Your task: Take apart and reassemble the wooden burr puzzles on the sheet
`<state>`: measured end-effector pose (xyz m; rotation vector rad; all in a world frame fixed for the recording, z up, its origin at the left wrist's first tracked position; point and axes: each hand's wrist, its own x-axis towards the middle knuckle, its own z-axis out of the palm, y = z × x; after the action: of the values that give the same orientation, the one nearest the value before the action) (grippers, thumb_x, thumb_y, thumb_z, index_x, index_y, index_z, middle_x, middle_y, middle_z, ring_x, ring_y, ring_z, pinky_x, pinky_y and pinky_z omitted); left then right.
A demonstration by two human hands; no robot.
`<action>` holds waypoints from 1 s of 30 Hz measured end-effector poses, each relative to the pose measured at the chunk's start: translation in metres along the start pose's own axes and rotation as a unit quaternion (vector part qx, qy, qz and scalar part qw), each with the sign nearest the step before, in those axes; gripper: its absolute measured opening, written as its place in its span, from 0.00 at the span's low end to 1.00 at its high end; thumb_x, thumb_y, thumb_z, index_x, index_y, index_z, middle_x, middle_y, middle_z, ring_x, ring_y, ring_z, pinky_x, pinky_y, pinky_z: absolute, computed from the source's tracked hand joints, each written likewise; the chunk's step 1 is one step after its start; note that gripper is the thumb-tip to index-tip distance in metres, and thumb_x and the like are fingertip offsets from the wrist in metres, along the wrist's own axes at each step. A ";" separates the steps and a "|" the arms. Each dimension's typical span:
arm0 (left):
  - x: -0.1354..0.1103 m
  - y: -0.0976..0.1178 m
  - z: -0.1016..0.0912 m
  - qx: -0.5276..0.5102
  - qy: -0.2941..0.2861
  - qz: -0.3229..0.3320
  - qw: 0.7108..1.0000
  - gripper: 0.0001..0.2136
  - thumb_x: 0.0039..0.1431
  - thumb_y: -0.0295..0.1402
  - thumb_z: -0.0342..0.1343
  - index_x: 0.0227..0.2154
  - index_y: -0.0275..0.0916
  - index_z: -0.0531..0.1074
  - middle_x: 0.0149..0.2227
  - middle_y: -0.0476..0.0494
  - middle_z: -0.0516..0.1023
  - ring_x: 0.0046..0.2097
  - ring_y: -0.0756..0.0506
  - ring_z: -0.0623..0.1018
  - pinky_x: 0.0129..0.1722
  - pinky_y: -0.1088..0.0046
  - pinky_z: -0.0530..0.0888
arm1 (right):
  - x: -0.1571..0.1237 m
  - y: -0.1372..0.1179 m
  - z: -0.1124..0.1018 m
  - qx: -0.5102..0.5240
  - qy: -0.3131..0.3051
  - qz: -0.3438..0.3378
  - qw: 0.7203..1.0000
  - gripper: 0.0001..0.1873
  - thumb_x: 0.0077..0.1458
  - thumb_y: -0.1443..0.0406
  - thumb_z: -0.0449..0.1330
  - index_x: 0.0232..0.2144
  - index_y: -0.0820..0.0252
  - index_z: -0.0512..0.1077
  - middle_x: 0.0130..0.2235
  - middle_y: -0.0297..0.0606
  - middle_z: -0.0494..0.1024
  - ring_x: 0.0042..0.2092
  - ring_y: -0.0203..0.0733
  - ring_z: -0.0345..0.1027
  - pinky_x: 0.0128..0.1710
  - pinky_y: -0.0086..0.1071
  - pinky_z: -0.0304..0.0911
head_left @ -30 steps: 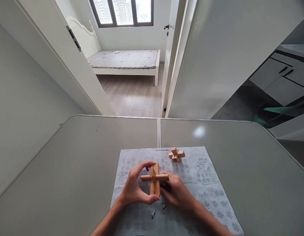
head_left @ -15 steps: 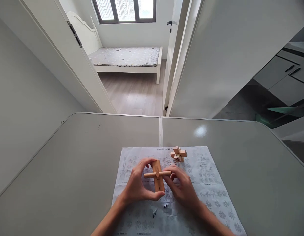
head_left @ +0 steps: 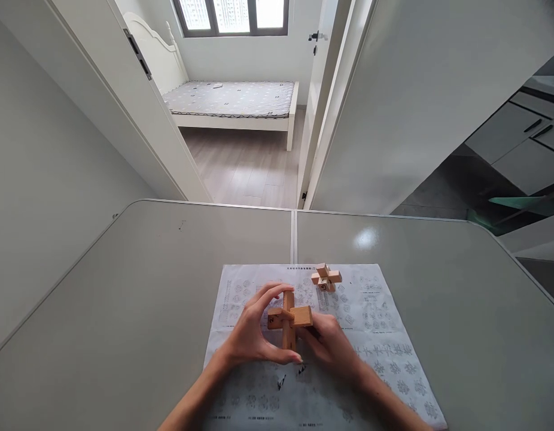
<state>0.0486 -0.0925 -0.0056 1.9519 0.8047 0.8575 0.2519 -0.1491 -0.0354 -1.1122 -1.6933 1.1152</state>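
Note:
A wooden burr puzzle (head_left: 301, 316) of crossing bars is held above the printed sheet (head_left: 393, 341). My left hand (head_left: 249, 334) spans it from the left, index finger at the far end of one bar and thumb at the near end. A wide crosswise piece, with a dark mark on its left part, faces up. From the right, my right hand (head_left: 334, 346) is closed at the puzzle's right side; its fingertips are partly hidden behind the wood. A second, smaller wooden puzzle (head_left: 326, 278) sits beyond my right hand on the sheet.
The sheet, printed with small puzzle diagrams, lies on a grey table (head_left: 169, 287) with a seam down its middle. Small dark torn spots (head_left: 281, 382) mark the sheet near my wrists. Past the table's far edge, a doorway leads to a bed (head_left: 232, 123).
The held puzzle has been turned: the thin rod that lay crosswise on top has given way to a wide crosswise piece. My right fingers have moved lower and behind it.

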 end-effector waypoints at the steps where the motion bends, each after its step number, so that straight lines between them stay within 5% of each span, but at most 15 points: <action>1: 0.000 0.000 0.001 -0.003 -0.003 -0.002 1.000 0.45 0.41 0.55 0.74 0.62 0.45 0.67 0.57 0.36 0.75 0.57 0.34 0.76 0.59 0.57 0.74 | 0.000 0.001 0.000 0.007 0.001 0.002 1.000 0.14 0.70 0.63 0.53 0.30 0.58 0.69 0.29 0.34 0.75 0.28 0.37 0.65 0.31 0.28 0.60; 7: -0.002 0.002 0.008 -0.003 0.028 -0.009 1.000 0.45 0.37 0.53 0.76 0.60 0.44 0.69 0.52 0.36 0.79 0.52 0.35 0.80 0.55 0.58 0.77 | -0.003 0.009 0.000 -0.034 0.024 -0.002 0.999 0.18 0.69 0.61 0.55 0.26 0.59 0.68 0.24 0.32 0.70 0.25 0.35 0.60 0.27 0.28 0.56; 16: -0.002 0.012 0.018 0.002 0.046 -0.018 0.999 0.45 0.36 0.52 0.77 0.59 0.44 0.70 0.50 0.38 0.77 0.48 0.38 0.80 0.51 0.61 0.78 | -0.004 0.007 -0.002 -0.021 0.007 -0.001 1.000 0.22 0.71 0.58 0.54 0.27 0.59 0.78 0.26 0.37 0.80 0.27 0.40 0.72 0.30 0.30 0.68; 23: -0.002 0.011 0.018 -0.034 0.030 -0.074 0.996 0.40 0.42 0.50 0.75 0.58 0.42 0.71 0.50 0.38 0.79 0.49 0.37 0.80 0.51 0.61 0.78 | -0.005 0.005 -0.001 -0.051 0.046 0.010 0.998 0.17 0.67 0.60 0.58 0.30 0.59 0.81 0.24 0.37 0.81 0.29 0.42 0.76 0.31 0.30 0.71; 30: -0.002 0.011 0.019 -0.032 0.054 -0.060 0.996 0.38 0.44 0.48 0.75 0.58 0.42 0.71 0.50 0.39 0.80 0.51 0.36 0.79 0.54 0.59 0.76 | -0.003 -0.002 -0.003 -0.015 0.059 0.027 0.998 0.17 0.67 0.57 0.58 0.33 0.59 0.82 0.25 0.38 0.81 0.30 0.45 0.77 0.31 0.32 0.72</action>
<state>0.0650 -0.1073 -0.0043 1.7940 0.9373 0.9110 0.2551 -0.1519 -0.0336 -1.2254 -1.6010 1.0396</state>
